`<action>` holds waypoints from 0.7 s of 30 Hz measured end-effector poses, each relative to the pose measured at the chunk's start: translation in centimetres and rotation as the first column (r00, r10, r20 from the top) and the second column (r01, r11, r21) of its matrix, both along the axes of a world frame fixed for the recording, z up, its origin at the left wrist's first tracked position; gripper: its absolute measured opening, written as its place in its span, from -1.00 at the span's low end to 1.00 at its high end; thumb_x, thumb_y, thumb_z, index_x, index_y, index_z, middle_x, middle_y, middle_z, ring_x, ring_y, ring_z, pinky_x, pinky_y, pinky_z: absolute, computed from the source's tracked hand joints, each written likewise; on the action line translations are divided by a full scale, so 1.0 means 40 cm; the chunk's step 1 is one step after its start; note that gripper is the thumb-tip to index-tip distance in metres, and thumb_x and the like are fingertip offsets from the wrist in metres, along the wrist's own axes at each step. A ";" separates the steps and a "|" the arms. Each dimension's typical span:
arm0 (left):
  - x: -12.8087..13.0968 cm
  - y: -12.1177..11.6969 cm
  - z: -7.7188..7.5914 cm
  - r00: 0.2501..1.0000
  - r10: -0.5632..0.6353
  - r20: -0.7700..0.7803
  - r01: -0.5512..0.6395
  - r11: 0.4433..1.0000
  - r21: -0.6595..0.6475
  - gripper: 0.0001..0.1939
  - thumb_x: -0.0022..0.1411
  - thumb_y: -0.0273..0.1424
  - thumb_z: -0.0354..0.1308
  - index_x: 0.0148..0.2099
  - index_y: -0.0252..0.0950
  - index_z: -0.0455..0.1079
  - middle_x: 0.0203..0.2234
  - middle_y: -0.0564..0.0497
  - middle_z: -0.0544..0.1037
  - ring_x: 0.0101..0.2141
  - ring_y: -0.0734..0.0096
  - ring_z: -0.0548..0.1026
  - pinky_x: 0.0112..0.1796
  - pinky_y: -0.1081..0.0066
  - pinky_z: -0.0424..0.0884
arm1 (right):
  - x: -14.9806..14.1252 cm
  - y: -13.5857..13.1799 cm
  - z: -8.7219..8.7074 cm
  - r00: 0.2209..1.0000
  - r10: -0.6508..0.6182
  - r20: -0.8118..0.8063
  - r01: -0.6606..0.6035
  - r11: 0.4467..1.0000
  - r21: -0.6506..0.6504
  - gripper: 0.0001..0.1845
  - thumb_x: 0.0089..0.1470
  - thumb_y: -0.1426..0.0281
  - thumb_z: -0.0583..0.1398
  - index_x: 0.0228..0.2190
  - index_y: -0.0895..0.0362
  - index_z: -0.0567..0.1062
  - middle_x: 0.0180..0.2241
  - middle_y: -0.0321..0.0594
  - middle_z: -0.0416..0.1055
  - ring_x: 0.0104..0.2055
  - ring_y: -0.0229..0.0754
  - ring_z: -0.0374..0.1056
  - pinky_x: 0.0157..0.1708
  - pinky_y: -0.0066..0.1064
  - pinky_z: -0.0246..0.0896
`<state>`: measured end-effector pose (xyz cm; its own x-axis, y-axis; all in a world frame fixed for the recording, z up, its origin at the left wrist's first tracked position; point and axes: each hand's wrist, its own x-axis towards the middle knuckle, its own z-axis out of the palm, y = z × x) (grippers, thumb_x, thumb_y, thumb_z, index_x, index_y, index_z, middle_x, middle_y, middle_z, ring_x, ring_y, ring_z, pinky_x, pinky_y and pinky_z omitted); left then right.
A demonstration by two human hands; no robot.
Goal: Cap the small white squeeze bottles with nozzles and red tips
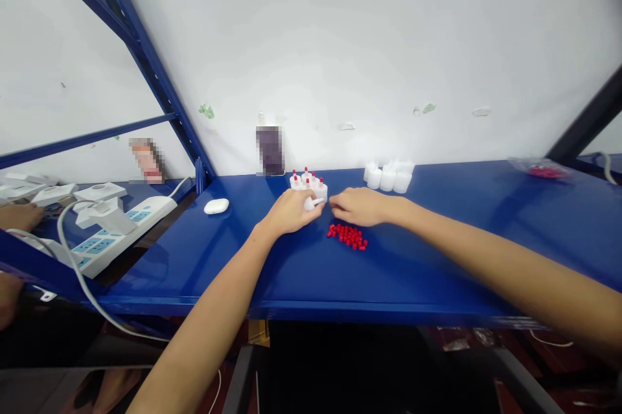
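My left hand (290, 210) is closed around a small white nozzle bottle (310, 204), tilted so its tip points right. Just right of that tip, my right hand (357, 206) has its fingers pinched together, and what they hold, if anything, is hidden. Behind my left hand stands a group of white bottles with red caps (321, 190), partly covered by the hand. A loose pile of small red caps (348, 235) lies on the blue table (301, 278) below my right hand. Farther back on the right stand several white bottles (387, 179) with no red caps visible.
A white earbud case (216, 207) lies to the left, and a blurred phone (271, 150) leans on the wall. A power strip (121, 236) with cables sits beyond the blue frame, near another person's hand (20, 218). A plastic bag of red pieces (544, 171) lies far right.
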<state>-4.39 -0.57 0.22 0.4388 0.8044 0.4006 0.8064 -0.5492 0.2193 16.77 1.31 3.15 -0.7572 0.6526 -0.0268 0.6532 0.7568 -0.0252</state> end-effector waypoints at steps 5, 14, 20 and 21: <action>0.002 -0.001 0.002 0.999 -0.011 0.033 0.011 1.000 -0.003 -0.69 0.31 -0.16 0.05 -0.26 -0.31 0.43 -0.51 0.00 0.51 -0.53 0.40 0.39 -0.44 0.44 0.16 | 0.002 0.013 0.019 0.942 0.007 -0.337 -0.003 1.000 0.011 -0.65 0.31 0.35 -0.10 -0.39 0.15 0.40 -0.44 -0.19 0.42 -0.43 -0.23 0.26 -0.38 -0.39 -0.01; -0.020 0.014 -0.013 0.999 0.041 -0.002 -0.041 0.998 -0.057 -0.70 0.31 -0.19 0.04 -0.21 -0.30 0.45 -0.47 -0.06 0.56 -0.45 0.28 0.48 -0.41 0.41 0.21 | -0.017 -0.015 -0.021 0.974 0.053 -0.219 -0.050 0.999 0.020 -0.75 0.29 0.36 -0.01 -0.28 0.12 0.45 -0.39 -0.19 0.47 -0.40 -0.19 0.31 -0.40 -0.38 0.01; -0.045 0.032 -0.019 0.998 0.029 0.064 -0.020 0.990 -0.137 -0.78 0.24 -0.27 0.08 -0.26 -0.29 0.46 -0.45 -0.04 0.58 -0.44 0.28 0.48 -0.39 0.42 0.24 | -0.088 -0.105 -0.044 0.909 0.401 -0.110 -0.353 0.885 0.305 -0.75 0.27 0.38 0.10 -0.14 0.21 0.53 -0.09 -0.01 0.50 0.00 0.01 0.32 -0.04 -0.19 0.16; -0.046 0.033 -0.018 0.997 0.030 0.072 -0.020 0.989 -0.144 -0.78 0.24 -0.28 0.07 -0.27 -0.29 0.46 -0.46 -0.03 0.58 -0.46 0.30 0.47 -0.40 0.42 0.23 | -0.100 -0.108 -0.049 0.903 0.425 -0.059 -0.383 0.860 0.336 -0.74 0.28 0.41 0.09 -0.14 0.22 0.54 -0.11 0.00 0.51 0.02 0.04 0.31 -0.01 -0.15 0.15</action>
<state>-6.24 0.74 -0.50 0.3911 0.8662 0.3111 0.7981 -0.4875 0.3540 12.79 -3.00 1.18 -0.9389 0.2472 0.2394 0.2953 0.9359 0.1922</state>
